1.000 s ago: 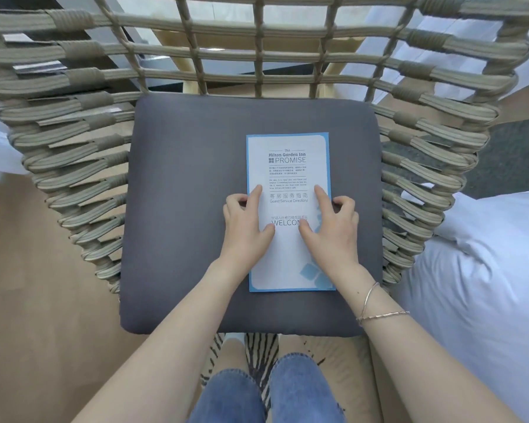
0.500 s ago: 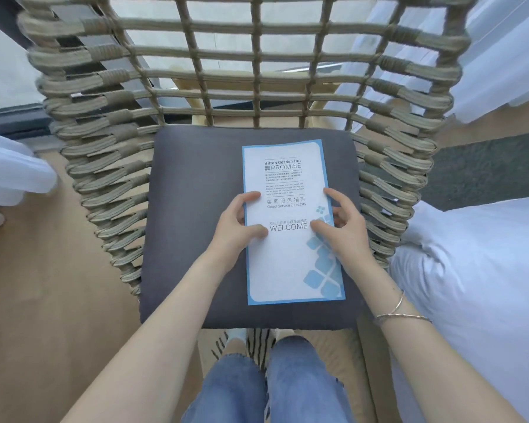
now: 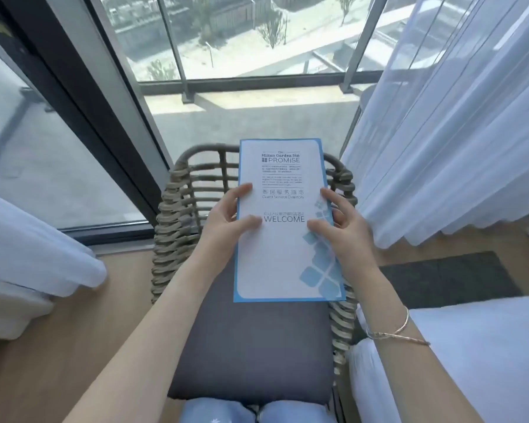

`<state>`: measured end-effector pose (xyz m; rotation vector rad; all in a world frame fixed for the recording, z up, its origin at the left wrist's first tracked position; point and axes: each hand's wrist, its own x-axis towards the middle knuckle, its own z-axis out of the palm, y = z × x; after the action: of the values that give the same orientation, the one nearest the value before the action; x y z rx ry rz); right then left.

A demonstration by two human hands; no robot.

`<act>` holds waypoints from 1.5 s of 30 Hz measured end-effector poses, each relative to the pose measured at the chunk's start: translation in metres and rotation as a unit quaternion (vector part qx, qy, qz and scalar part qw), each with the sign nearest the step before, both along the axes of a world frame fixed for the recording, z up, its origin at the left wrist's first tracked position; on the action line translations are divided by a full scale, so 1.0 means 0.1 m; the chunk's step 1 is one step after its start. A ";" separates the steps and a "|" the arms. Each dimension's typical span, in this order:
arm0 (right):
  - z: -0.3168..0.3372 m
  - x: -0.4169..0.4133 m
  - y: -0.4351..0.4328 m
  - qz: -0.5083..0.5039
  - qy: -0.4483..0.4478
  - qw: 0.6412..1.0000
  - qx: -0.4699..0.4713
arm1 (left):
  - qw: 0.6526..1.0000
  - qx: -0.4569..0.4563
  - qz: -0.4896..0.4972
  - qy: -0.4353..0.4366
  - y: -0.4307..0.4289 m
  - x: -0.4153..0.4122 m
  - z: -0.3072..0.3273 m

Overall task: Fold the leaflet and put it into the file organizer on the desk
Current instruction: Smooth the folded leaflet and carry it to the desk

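**Leaflet lifted, with no organizer in sight**

I have the leaflet (image 3: 283,221) pinched between both hands above the grey seat cushion (image 3: 251,346) of the wicker chair (image 3: 177,209). My left hand (image 3: 226,221) takes its left edge, thumb on the printed face and fingers behind. My right hand (image 3: 341,227) does the same on the right edge. Each grip is narrow, closed on the paper only at mid-height, so the sheet above and below my hands hangs unsupported.

That is the first risk I see. It reads to me as already folded, and a light pinch on the side edges could let the panels spring apart or the fold slip out of line.

The second risk is the carry. Neither the bench nor the file organizer is in view, so I judge I must turn away from the window (image 3: 257,41) to find them. The sheer curtain (image 3: 440,132) hangs just beyond my right hand, and the bed (image 3: 486,361) lies close behind that wrist. A quick swing could brush the leaflet against either one and bend a corner.

Sliding it in while it bows could catch the leading edge on the organizer's wall.
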<state>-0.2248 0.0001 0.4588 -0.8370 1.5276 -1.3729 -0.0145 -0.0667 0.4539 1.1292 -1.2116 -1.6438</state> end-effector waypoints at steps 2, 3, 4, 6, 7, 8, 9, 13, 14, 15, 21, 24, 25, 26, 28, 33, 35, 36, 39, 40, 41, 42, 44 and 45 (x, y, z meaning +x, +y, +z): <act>0.49 0.01 -0.05 0.006 0.009 0.999 -0.037 | 0.999 -0.036 0.010 0.022 0.00 0.00 0.48; 0.73 0.03 -0.07 0.007 0.012 0.998 -0.057 | 0.998 -0.054 0.012 0.033 0.00 -0.01 0.71; 0.96 0.04 -0.08 0.008 0.012 0.997 -0.077 | 0.996 -0.073 0.013 0.040 0.01 -0.01 0.95; 1.38 0.07 -0.10 0.011 0.016 0.994 -0.112 | 0.993 -0.115 0.019 0.036 0.02 -0.02 1.35; 1.57 0.09 -0.09 0.009 0.018 0.992 -0.128 | 0.990 -0.134 0.021 0.034 0.03 -0.01 1.52; 1.74 0.12 -0.07 0.008 0.018 0.989 -0.144 | 0.987 -0.153 0.022 0.035 0.03 0.00 1.67; 1.89 0.14 -0.04 0.012 0.016 0.987 -0.159 | 0.984 -0.172 0.024 0.039 0.04 0.01 1.81; 2.14 0.21 0.13 0.035 0.006 0.981 -0.191 | 0.977 -0.206 0.025 0.047 0.14 0.11 2.05; 2.11 0.23 0.19 0.045 0.001 0.980 -0.192 | 0.976 -0.209 0.026 0.049 0.21 0.15 2.03; 2.06 0.25 0.25 0.056 -0.004 0.980 -0.189 | 0.977 -0.208 0.030 0.046 0.28 0.19 1.98; 1.48 0.40 0.46 0.081 0.037 0.989 -0.117 | 0.985 -0.152 0.078 0.018 0.65 0.33 1.41; 1.32 0.47 0.47 0.090 0.047 0.990 -0.100 | 0.987 -0.127 0.093 0.019 0.75 0.40 1.26; 1.30 0.49 0.46 0.098 0.042 0.990 -0.096 | 0.987 -0.124 0.099 0.018 0.77 0.43 1.24; 1.29 0.52 0.45 0.107 0.037 0.989 -0.093 | 0.987 -0.123 0.105 0.016 0.79 0.47 1.23; 1.31 0.60 0.41 0.127 0.036 0.987 -0.091 | 0.985 -0.123 0.120 0.007 0.82 0.58 1.23; 1.35 0.94 0.28 0.188 0.019 0.978 -0.088 | 0.975 -0.114 0.191 -0.001 0.98 0.94 1.23; 1.35 1.15 0.21 0.221 0.007 0.972 -0.083 | 0.967 -0.112 0.230 -0.003 1.07 1.13 1.23; 1.34 1.28 0.17 0.240 0.000 0.967 -0.080 | 0.961 -0.112 0.251 -0.004 1.12 1.24 1.24; 1.33 1.69 0.11 0.306 -0.014 0.949 -0.078 | 0.940 -0.113 0.321 -0.010 1.32 1.61 1.25; 1.32 1.84 0.10 0.330 -0.019 0.940 -0.078 | 0.931 -0.114 0.346 -0.013 1.40 1.73 1.24; 1.31 1.99 0.10 0.354 -0.022 0.931 -0.079 | 0.922 -0.115 0.370 -0.013 1.49 1.85 1.25; 1.30 2.15 0.10 0.378 -0.025 0.922 -0.080 | 0.912 -0.116 0.393 -0.013 1.59 1.96 1.25; 1.30 2.48 0.13 0.424 -0.027 0.902 -0.080 | 0.891 -0.120 0.438 -0.016 1.80 2.19 1.25; 1.29 2.65 0.15 0.446 -0.026 0.891 -0.079 | 0.880 -0.120 0.459 -0.019 1.92 2.30 1.25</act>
<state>0.0401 0.0155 0.5880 -1.3663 0.7844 -0.8058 0.2154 0.1250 0.5790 1.2895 -0.6742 -0.7237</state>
